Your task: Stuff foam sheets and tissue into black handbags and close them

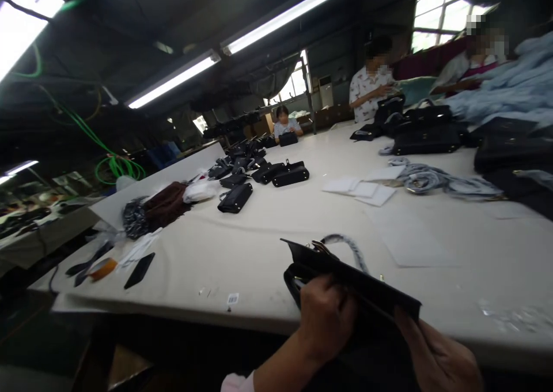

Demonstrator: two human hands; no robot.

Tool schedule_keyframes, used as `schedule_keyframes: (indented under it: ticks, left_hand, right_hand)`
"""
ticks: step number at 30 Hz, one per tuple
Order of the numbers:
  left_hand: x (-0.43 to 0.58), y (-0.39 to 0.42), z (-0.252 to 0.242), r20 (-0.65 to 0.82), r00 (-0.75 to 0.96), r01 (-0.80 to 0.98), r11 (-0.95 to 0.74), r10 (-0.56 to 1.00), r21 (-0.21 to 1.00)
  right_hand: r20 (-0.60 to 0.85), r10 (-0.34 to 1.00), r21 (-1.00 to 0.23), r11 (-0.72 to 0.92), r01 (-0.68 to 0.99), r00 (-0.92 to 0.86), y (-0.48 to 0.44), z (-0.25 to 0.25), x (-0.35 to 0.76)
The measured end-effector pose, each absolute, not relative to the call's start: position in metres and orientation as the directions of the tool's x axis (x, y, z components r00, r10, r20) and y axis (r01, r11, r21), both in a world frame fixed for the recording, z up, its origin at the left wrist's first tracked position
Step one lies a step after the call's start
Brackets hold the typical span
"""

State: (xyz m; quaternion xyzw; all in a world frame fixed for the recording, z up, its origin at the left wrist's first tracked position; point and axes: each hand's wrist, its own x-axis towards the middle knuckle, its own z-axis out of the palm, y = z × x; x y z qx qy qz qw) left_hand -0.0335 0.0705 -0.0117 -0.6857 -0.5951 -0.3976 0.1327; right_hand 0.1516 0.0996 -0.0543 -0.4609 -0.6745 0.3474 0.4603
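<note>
I hold a black handbag (345, 274) at the near edge of the white table (242, 248). My left hand (326, 317) is curled around its lower left side. Gripping the bag's right end from below is my right hand (434, 354). A grey wrapped strap (349, 248) with a metal clasp sticks up behind the bag.
Several black handbags (263, 176) lie across the table's middle and far right (427, 138). White paper sheets (363, 189), grey straps (432, 178), a dark phone (139, 271) and brown cloth (166, 204) also lie there. Three people (371, 86) are at the far side.
</note>
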Motion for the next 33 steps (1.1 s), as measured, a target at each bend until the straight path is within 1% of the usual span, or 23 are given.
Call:
schedule_keyframes:
  ticks: [2,3,5,7,9,11,13,14,16,18,20,21,23,25,28,30,31,33]
  left_hand:
    - [-0.051,0.064,-0.011,0.696,-0.168,0.922,-0.138,0.698,0.361]
    - [-0.060,0.063,-0.011,0.694,-0.207,0.926,-0.091,0.689,0.367]
    - [-0.079,0.064,-0.011,0.710,-0.242,0.936,-0.036,0.661,0.351]
    - [-0.092,0.070,-0.010,0.725,-0.263,0.933,-0.022,0.637,0.358]
    - [-0.100,0.079,-0.008,0.718,-0.306,0.906,-0.040,0.626,0.421]
    - [-0.102,0.089,-0.004,0.670,-0.341,0.841,-0.104,0.659,0.530]
    - [-0.099,0.097,-0.001,0.606,-0.319,0.757,-0.189,0.728,0.626]
    - [-0.096,0.100,-0.001,0.591,-0.293,0.728,-0.225,0.752,0.647]
    - [-0.087,0.103,-0.005,0.615,-0.267,0.730,-0.261,0.742,0.632]
    - [-0.076,0.102,-0.014,0.670,-0.276,0.769,-0.261,0.689,0.584]
    - [-0.064,0.098,-0.024,0.696,-0.295,0.785,-0.250,0.654,0.567]
    - [-0.059,0.095,-0.029,0.694,-0.299,0.784,-0.246,0.655,0.570]
    - [-0.052,0.091,-0.037,0.681,-0.301,0.778,-0.241,0.667,0.580]
    - [-0.053,0.088,-0.042,0.673,-0.293,0.786,-0.229,0.679,0.574]
    - [-0.070,0.085,-0.044,0.701,-0.249,0.864,-0.173,0.668,0.472]
    - [-0.089,0.085,-0.045,0.741,-0.264,0.906,-0.105,0.617,0.410]
    - [-0.101,0.084,-0.045,0.758,-0.307,0.906,-0.067,0.576,0.418]
    - [-0.122,0.084,-0.047,0.743,-0.417,0.861,-0.036,0.523,0.508]
  right_hand:
    - [0.415,0.906,-0.861,0.422,0.282,-0.088,0.092,-0.037,0.142]
    - [0.467,0.882,-0.841,0.466,0.273,-0.066,0.089,-0.031,0.137]
    - [0.565,0.823,-0.789,0.560,0.252,-0.059,0.085,-0.023,0.129]
    - [0.616,0.785,-0.754,0.610,0.243,-0.062,0.082,-0.021,0.123]
    - [0.614,0.787,-0.755,0.606,0.249,-0.056,0.081,-0.023,0.120]
    - [0.582,0.812,-0.779,0.572,0.259,-0.043,0.085,-0.025,0.120]
    - [0.518,0.854,-0.817,0.509,0.269,-0.042,0.092,-0.026,0.123]
    - [0.471,0.881,-0.843,0.466,0.271,-0.049,0.096,-0.026,0.126]
    - [0.356,0.925,-0.892,0.378,0.249,-0.132,0.104,-0.024,0.131]
    - [0.269,0.920,-0.918,0.334,0.211,-0.286,0.107,-0.025,0.134]
    - [0.225,0.899,-0.922,0.321,0.216,-0.377,0.105,-0.031,0.132]
    - [0.219,0.901,-0.917,0.321,0.236,-0.374,0.103,-0.036,0.128]
    - [0.257,0.914,-0.899,0.345,0.271,-0.313,0.097,-0.050,0.119]
    - [0.341,0.897,-0.874,0.412,0.258,-0.280,0.092,-0.063,0.112]
    - [0.457,0.836,-0.831,0.523,0.190,-0.304,0.091,-0.071,0.110]
    - [0.484,0.803,-0.825,0.551,0.125,-0.348,0.091,-0.068,0.114]
    - [0.487,0.791,-0.828,0.553,0.091,-0.371,0.090,-0.064,0.116]
    - [0.466,0.782,-0.851,0.523,0.031,-0.413,0.087,-0.054,0.122]
